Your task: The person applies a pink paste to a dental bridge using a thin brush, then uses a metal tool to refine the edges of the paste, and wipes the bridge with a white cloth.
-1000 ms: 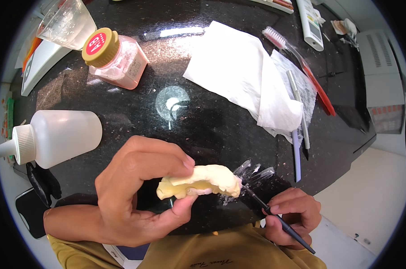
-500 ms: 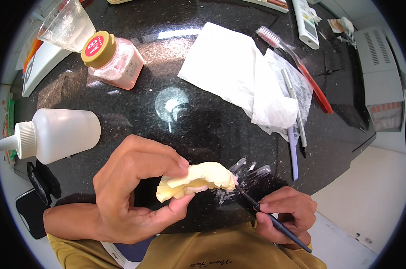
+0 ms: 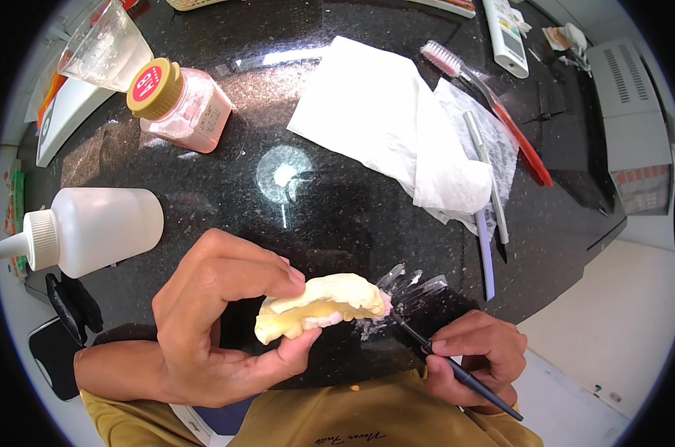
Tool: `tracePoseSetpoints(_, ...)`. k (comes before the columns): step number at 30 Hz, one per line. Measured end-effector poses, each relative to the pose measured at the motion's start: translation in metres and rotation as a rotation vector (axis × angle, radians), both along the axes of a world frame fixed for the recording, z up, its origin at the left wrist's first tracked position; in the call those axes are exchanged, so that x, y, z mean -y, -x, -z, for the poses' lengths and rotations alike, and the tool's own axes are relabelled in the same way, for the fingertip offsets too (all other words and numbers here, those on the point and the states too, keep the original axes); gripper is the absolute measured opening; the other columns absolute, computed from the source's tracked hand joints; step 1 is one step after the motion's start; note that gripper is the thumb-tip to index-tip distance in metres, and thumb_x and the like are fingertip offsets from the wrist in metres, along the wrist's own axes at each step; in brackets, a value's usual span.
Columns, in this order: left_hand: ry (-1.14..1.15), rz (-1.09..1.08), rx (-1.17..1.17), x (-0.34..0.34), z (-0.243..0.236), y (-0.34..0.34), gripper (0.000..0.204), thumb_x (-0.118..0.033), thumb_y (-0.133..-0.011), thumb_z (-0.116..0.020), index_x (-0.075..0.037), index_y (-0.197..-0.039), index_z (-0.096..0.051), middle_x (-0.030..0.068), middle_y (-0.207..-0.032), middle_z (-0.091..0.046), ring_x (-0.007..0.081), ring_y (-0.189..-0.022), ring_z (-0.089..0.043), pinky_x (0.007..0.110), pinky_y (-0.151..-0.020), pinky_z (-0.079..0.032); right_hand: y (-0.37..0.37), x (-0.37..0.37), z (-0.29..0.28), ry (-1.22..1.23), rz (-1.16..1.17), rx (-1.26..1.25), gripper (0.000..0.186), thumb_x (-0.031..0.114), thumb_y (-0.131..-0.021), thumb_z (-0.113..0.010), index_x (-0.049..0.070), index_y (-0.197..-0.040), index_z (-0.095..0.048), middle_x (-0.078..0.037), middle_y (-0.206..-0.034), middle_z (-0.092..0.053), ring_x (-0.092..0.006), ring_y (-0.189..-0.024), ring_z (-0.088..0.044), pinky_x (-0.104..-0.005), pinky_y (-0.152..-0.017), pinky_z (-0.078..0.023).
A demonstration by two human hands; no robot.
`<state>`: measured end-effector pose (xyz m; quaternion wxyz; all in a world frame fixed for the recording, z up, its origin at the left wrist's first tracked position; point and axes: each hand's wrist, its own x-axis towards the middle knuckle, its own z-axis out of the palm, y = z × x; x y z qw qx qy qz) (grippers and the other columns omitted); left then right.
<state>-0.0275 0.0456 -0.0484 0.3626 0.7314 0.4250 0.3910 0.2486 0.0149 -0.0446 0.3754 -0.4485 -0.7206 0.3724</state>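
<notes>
Head: two hands [image 3: 226, 328], one cast [image 3: 322, 305]

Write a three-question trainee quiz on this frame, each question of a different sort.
1. True or false: the left hand holds the pale yellow dental cast above the black countertop.
2. What does the tip of the thin black tool in the right hand touch?
A. the white tissue
B. the cast's right end
C. the squeeze bottle
3. Fill in: the pink-powder jar has a ____ lid.

Key: 1 true; 2 B; 3 yellow (with a red label on top).
</notes>
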Motion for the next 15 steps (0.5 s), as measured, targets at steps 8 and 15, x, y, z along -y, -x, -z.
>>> tracePoseSetpoints(8,-0.007,0.000,0.002,-0.0014,-0.0007,-0.0007,0.045,0.002,-0.061,-0.081,0.002,-0.101,-0.059,0.0150,-0.095,-0.060,0.0215,-0.086,-0.060,0.032,-0.082,-0.053,0.0001,0.0032,0.0011,-0.015,0.035,0.007,0.021,-0.001,-0.066,-0.080,-0.001,-0.083,-0.067,-0.013,-0.071,-0.068,-0.0185,-0.055,-0.066,-0.0241,-0.049,-0.052)
tracePoseSetpoints(15,-0.010,-0.012,-0.017,-0.0010,-0.0006,-0.0018,0.043,0.002,-0.061,-0.081,0.002,-0.099,-0.060,0.0148,-0.095,-0.061,0.0219,-0.086,-0.061,0.033,-0.082,-0.053,-0.0008,0.0041,0.0034,-0.015,0.044,-0.005,0.021,-0.001,-0.066,-0.080,-0.001,-0.083,-0.066,-0.013,-0.071,-0.068,-0.0185,-0.055,-0.066,-0.0238,-0.049,-0.051)
